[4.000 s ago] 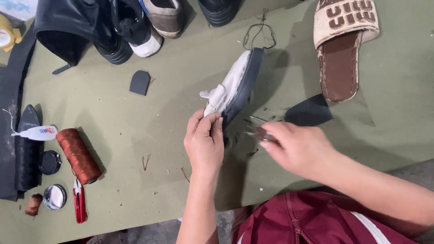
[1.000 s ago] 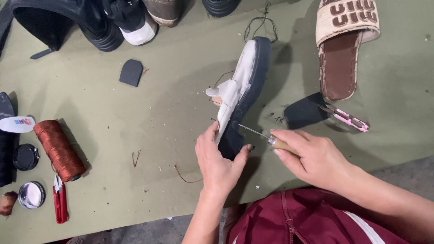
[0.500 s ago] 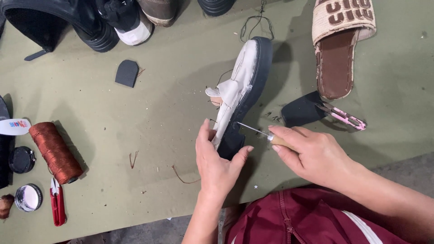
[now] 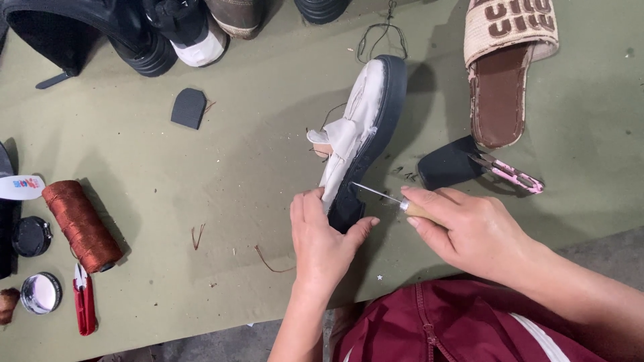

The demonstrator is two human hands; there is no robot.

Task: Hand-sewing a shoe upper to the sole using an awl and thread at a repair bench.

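Observation:
A white shoe with a thick black sole (image 4: pixel 376 114) lies on its side on the olive-green work surface (image 4: pixel 235 174). My left hand (image 4: pixel 325 238) grips its heel end, fingers on the white upper and thumb on the sole. My right hand (image 4: pixel 466 228) holds a wooden-handled awl (image 4: pixel 396 200), whose thin metal point touches the seam between upper and sole. A dark thread (image 4: pixel 382 30) trails from the shoe's toe.
A woven slide sandal (image 4: pixel 503 60) lies at the right, with pink-handled pliers (image 4: pixel 513 173) on a black rubber piece (image 4: pixel 449 161) below it. Black shoes (image 4: pixel 100 30) line the top. At the left lie a brown thread spool (image 4: pixel 80 224), red snips (image 4: pixel 84 305), small tins (image 4: pixel 40 293) and a black heel patch (image 4: pixel 189 107).
My right hand picked up the awl and brought it to the shoe's seam. My left hand slid down to hold the heel. The pink pliers now lie on the black piece.

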